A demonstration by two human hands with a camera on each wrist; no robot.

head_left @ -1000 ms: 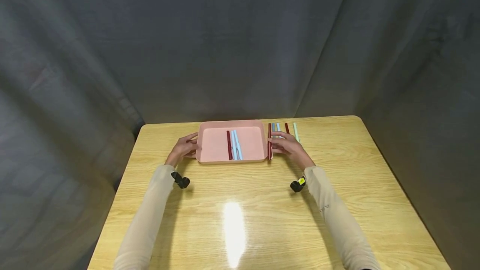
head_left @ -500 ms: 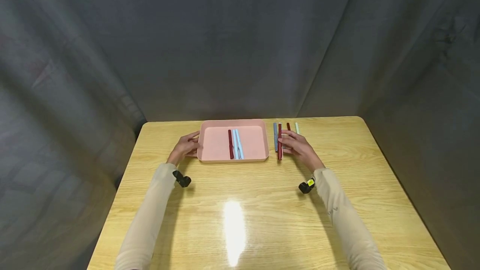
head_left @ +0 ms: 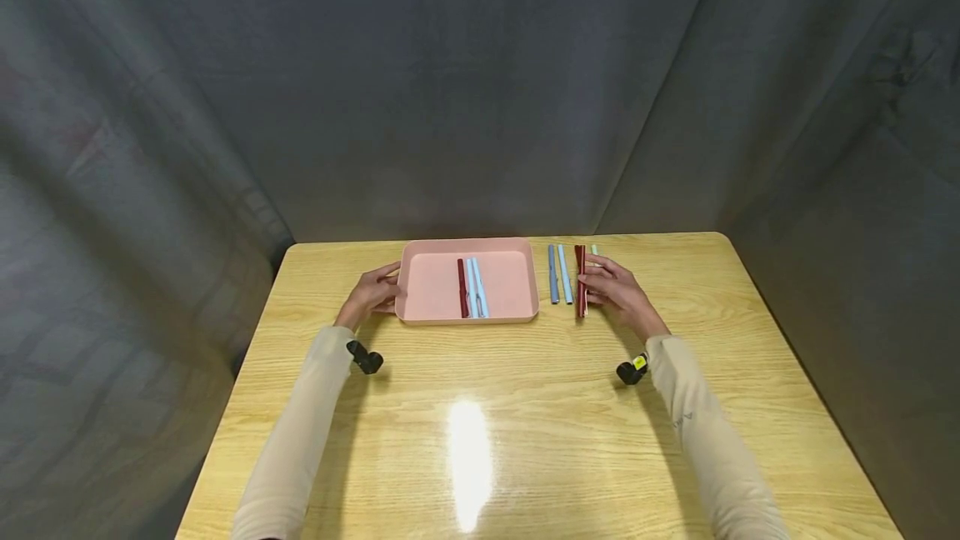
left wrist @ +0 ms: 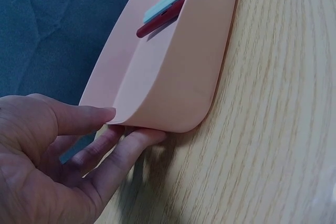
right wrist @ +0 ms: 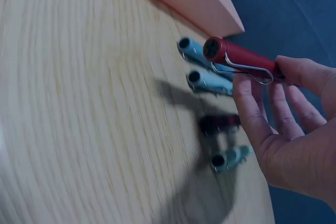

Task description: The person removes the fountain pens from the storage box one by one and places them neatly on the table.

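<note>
From the head view, the left hand rests against the near left end of a pink tray on the wooden surface, with three pens lying side by side inside the tray, away from the fingers. The right hand holds a red pen just above the surface, well to the right of the tray; a grey pen and a light blue pen lie between this hand and the tray. From the left wrist, the thumb sits on the tray's rim while the fingers curl under its corner. From the right wrist, the fingers pinch the red pen by its clip end, lifted over a dark red pen and a pale green pen lying beneath the palm.
</note>
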